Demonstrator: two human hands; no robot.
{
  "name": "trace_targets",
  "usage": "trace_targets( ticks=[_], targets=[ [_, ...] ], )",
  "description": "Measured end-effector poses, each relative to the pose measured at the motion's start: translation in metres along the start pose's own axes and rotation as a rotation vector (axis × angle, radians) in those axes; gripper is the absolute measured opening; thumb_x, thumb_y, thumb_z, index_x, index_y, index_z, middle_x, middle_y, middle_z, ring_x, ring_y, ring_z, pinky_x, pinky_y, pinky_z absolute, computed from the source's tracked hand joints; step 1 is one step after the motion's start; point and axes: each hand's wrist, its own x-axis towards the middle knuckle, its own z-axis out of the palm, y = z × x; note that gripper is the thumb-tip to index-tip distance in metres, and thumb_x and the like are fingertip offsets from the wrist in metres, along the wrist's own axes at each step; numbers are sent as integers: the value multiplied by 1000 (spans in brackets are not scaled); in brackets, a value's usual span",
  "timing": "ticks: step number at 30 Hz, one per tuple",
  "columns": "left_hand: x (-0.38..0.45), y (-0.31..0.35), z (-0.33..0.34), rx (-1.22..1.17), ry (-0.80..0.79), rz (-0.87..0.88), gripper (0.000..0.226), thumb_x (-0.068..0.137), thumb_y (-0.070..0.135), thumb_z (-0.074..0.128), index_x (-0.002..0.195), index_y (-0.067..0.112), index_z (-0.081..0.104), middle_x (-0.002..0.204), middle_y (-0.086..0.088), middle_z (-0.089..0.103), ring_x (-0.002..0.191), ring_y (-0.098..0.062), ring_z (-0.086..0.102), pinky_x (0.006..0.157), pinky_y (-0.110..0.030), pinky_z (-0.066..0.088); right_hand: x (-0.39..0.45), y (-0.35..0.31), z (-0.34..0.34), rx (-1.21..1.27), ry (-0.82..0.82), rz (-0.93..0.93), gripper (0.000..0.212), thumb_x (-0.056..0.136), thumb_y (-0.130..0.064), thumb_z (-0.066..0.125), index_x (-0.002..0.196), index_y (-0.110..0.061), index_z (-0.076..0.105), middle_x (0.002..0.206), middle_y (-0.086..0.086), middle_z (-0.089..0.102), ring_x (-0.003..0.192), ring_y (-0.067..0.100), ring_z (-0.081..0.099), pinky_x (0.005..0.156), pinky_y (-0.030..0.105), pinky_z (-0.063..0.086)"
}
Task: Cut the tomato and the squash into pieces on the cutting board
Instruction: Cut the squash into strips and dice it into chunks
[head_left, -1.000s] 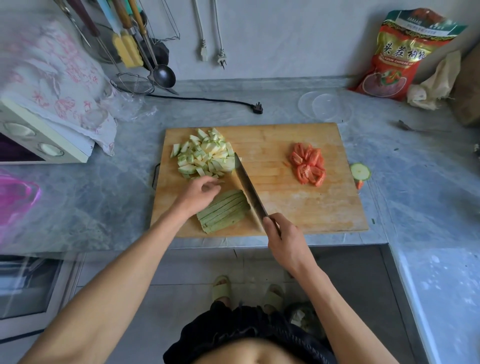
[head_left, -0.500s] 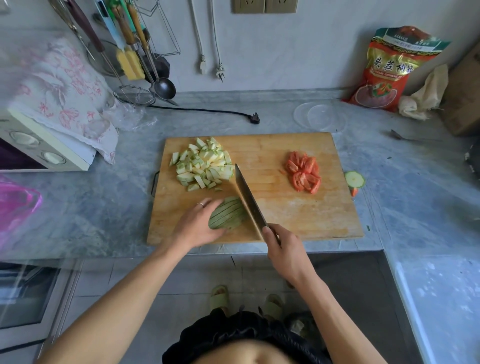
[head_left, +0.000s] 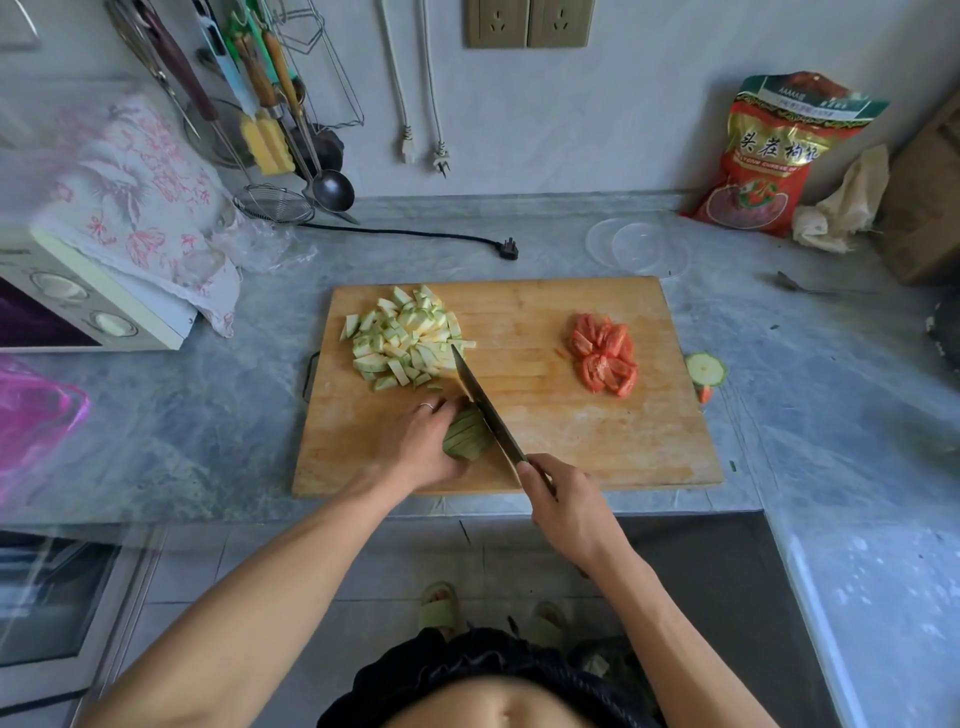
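Over on the far left of the cutting board (head_left: 519, 457) sits my pile of diced squash (head_left: 402, 340), already done. Just near of it, my left hand (head_left: 418, 447) is curled over the last bundle of squash strips (head_left: 466, 440), fingers bunching them together and pinning them down. Right beside those fingers the knife (head_left: 485, 410) comes in at a slant, tip pointing far-left toward the pile, blade touching the right edge of the bundle. My right hand (head_left: 563, 506) is wrapped tight round the handle at the near edge of the board. Further right the tomato pieces (head_left: 605, 358) lie in a heap, so that half looks finished. One round squash slice (head_left: 705, 369) sits off the board on the counter (head_left: 831, 374). So I reckon I'm on the last squash chop: next move needs short crosswise cuts through the strips, left fingers tucked back from the edge so nothing gets nicked
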Motion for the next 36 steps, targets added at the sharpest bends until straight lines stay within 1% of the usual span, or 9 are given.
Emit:
trace_targets(
  ticks=[3,8,12,16,20,22,25,30,36],
  targets=[
    [0,11,4,-40,9,-163,90,58,51,79,137,30,40,133,-4,50,119,-28,53,89,-42,51,-1,0,-2,24,26,19,32,104,-36,43,100,-10,62,73,19,61,68,36,56,61,50,47],
    [6,19,-10,-389,38,-723,90,74,67,69,139,17,32,134,-11,49,114,-31,57,80,-36,53,-2,6,-8,54,79,61,33,103,-39,43,101,-13,63,71,16,62,67,35,58,62,51,49],
    [4,12,-29,-370,-61,-724,89,86,70,51,150,17,19,152,-17,27,119,-33,55,87,-42,57,-3,9,-9,75,83,61,31,103,-40,44,102,-17,64,69,13,62,65,33,59,60,50,49],
    [1,-2,-49,-84,-137,-344,84,85,38,65,154,25,21,159,-9,22,145,-30,25,110,-49,39,-4,10,-8,76,95,53,30,103,-40,44,100,-18,64,64,9,60,61,30,58,58,48,50],
    [1,-2,-54,649,-423,334,107,74,10,71,157,30,6,163,-5,-12,150,-29,-13,122,-55,3,-6,10,-6,90,106,62,29,103,-40,43,98,-21,63,60,5,58,52,18,51,52,44,48],
    [8,-3,-50,840,-451,556,100,78,21,75,156,25,13,164,-10,3,152,-30,-3,122,-55,2,-7,11,-6,97,102,69,30,103,-41,43,99,-20,64,62,8,58,51,16,49,50,42,46],
    [20,-6,-49,800,-378,697,84,78,41,76,149,22,35,151,-7,39,143,-25,32,123,-46,15,-9,11,-7,105,102,69,31,103,-42,42,100,-20,64,60,8,56,51,16,47,48,42,42],
    [9,-17,-29,446,-169,219,92,74,70,67,146,19,41,144,-9,45,130,-25,44,106,-38,41,-11,13,-7,116,109,63,29,104,-40,42,102,-22,64,55,-3,50,47,11,42,47,34,35],
    [-16,-11,14,29,145,-89,83,75,59,73,144,23,46,125,-8,52,118,-28,46,91,-38,43,-9,9,-7,116,133,47,33,104,-38,41,87,-18,60,57,12,49,50,20,41,50,39,36]
  ],
)
